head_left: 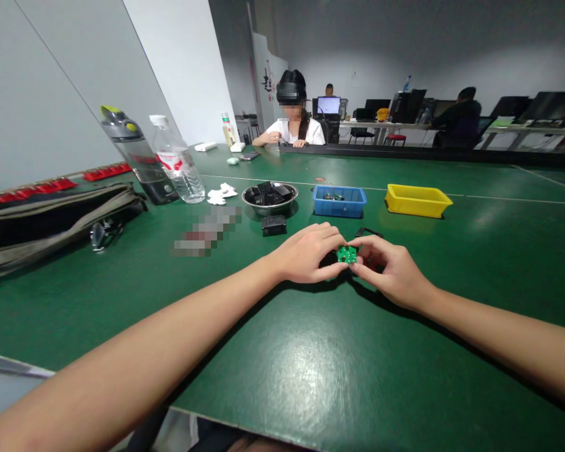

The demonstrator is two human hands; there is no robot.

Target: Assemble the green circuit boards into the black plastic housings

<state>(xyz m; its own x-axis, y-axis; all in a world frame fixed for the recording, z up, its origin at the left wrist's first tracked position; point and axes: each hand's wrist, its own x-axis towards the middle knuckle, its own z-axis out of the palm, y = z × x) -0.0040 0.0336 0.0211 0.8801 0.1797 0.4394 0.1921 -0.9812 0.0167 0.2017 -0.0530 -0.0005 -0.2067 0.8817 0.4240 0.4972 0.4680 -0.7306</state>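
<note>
A small green circuit board (pixel 347 254) is pinched between my two hands, just above the table. My left hand (pixel 313 252) grips its left edge with thumb and fingers. On the opposite edge, my right hand (pixel 390 267) closes its thumb and forefinger. Behind my right fingers lies a thin black frame-like part (pixel 370 231), partly hidden. A black plastic housing (pixel 274 225) rests beyond my left hand, in front of a metal bowl (pixel 249 202) filled with similar black parts. Whether a black part sits under the board is hidden by my fingers.
On the green table (pixel 292 351) stand a blue bin (pixel 339 208) with small parts and a yellow bin (pixel 417 204). To the left are a water bottle (pixel 181 166), a grey drinking bottle (pixel 139 160), glasses (pixel 104 233) and an open bag (pixel 51 223). A person (pixel 292 119) sits opposite.
</note>
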